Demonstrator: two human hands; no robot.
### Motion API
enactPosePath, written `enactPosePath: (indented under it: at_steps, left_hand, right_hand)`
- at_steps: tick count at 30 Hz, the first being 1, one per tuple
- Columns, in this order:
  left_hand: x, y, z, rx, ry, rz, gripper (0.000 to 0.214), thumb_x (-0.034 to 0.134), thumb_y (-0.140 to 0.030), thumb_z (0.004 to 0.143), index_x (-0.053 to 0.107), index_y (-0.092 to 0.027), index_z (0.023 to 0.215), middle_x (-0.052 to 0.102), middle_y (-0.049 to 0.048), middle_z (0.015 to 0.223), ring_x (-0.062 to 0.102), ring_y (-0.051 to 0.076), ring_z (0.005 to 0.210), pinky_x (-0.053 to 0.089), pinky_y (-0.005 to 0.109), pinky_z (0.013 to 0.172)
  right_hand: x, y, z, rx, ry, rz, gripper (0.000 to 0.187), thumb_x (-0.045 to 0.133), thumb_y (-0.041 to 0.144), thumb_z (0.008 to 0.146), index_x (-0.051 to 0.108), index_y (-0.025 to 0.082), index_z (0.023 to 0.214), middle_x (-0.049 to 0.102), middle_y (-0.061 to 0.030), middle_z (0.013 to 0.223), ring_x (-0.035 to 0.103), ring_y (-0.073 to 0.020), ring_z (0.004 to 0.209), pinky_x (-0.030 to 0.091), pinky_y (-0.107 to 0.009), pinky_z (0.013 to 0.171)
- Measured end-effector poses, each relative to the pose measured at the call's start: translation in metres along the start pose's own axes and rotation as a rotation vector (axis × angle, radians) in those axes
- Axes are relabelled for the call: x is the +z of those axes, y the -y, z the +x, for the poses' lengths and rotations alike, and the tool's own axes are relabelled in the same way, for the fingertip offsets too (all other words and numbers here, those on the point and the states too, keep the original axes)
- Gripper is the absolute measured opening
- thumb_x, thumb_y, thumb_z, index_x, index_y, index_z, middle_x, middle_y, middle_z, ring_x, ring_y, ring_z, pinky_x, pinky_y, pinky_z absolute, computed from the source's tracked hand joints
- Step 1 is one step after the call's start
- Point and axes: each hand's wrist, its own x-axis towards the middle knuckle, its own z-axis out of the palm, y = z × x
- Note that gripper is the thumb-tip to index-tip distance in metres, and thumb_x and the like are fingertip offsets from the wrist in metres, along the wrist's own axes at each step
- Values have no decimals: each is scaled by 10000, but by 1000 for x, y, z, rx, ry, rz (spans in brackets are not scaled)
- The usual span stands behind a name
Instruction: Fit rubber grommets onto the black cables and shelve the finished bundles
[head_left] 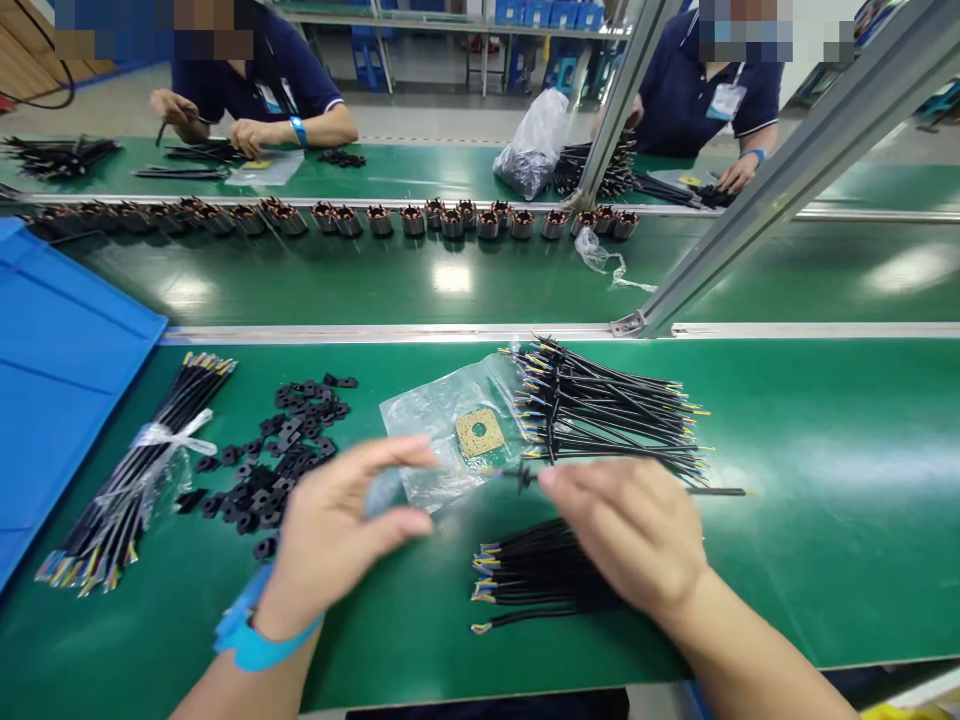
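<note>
My right hand (630, 530) pinches a black cable (712, 491) with a small black clip (523, 477) on it near its left end. My left hand (341, 525), with a blue wristband, hovers open just left of it, thumb and fingers apart and nothing in them. Under my right hand lies a pile of black cables (525, 575) with coloured wire ends. A larger heap of cables (607, 410) sits behind. A scatter of small black clips (277, 460) lies to the left of my left hand.
A clear plastic bag (442, 420) with a yellow square label lies between the piles. A tied cable bundle (135, 480) and a blue tray (52, 370) are at left. Motor stators (412, 218) line the far belt. Two other people work opposite. A slanted metal strut (750, 190) rises at right.
</note>
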Motion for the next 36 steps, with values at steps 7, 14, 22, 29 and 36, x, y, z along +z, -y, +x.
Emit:
enactPosePath:
  at_steps: [7,14,22,29,36]
  left_hand:
    - [-71,4,8,-166,-119,955,281,648,-474,933,751,-242,1053,793,44,988,722,296,937,545,431,895]
    - [-65,19,2,-192,309,1259,243,671,-354,903,762,-236,1095,766,122,1128,693,372,1029,515,475,846]
    - [-51,36,17,-128,334,1222,187,600,-324,900,752,-228,953,777,120,1007,674,384,978,501,478,816]
    - [-46,33,23,-154,157,1068,249,531,-356,960,716,-203,1027,777,114,1035,727,326,934,539,439,837]
    - [-34,20,21,-36,-136,750,187,595,-363,971,695,-219,1036,755,46,1026,748,218,897,589,334,850]
  right_hand:
    - [23,-62,-11,287,154,-57,178,656,326,998,738,197,1090,787,-72,997,712,-214,871,492,-361,771]
    - [12,-34,-6,160,552,407,33,728,261,945,741,232,937,756,0,841,698,-151,749,520,-299,720]
    - [21,-10,-4,156,951,456,101,700,127,914,701,203,847,692,5,808,648,-158,754,499,-293,720]
    - [23,-5,-13,104,895,399,52,716,177,926,699,215,894,682,-2,852,646,-176,803,497,-303,716]
    - [39,-1,-16,103,716,126,153,547,176,1015,643,173,894,654,-59,860,582,-208,777,472,-349,747]
